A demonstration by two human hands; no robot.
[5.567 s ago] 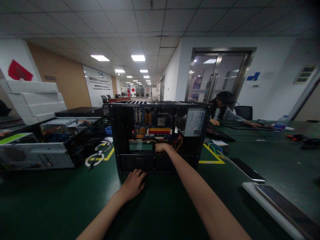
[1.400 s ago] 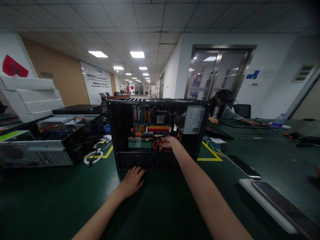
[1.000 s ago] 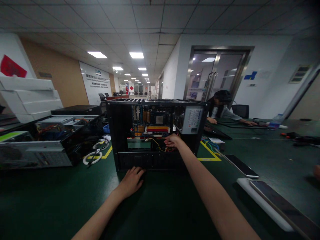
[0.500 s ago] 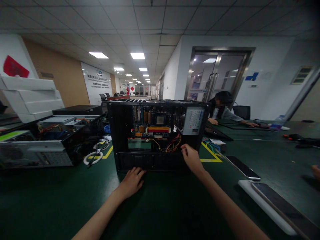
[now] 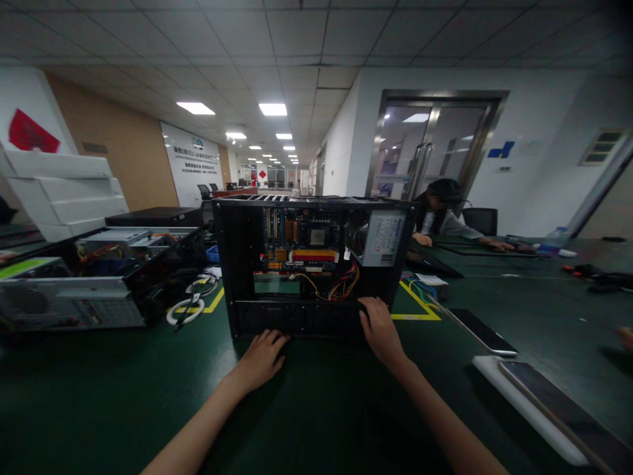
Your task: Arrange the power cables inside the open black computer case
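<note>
Right, both bare hands are low at the open-sided black metal computer case (image 5: 225,257), which stands upright on the smooth dark green tabletop (image 5: 306,422), yellow adhesive tape (image 5: 418,317) showing at either side. The left hand (image 5: 260,356) lies palm down by its foot, fingers a little spread, that grip holding nothing, the tips at or just short of the bottom edge, hard to call. Over to the right hand (image 5: 382,331): fingers up at the top edge of the plain black lower panel (image 5: 326,318), though whether that grip pinches the metal, I cannot tell. And just beyond, the loose bundle of thin red and yellow wires (image 5: 351,284) droops below the boxy grey power supply with a white label (image 5: 384,239). Good form here, I'd judge, is light, even pressure from both hands so the case shouldn't skid, fingers on the frame rather than the wires, and care along those possibly sharp edges; the thin yellow wire with a pale plug (image 5: 307,282) could snag, so give it room!
</note>
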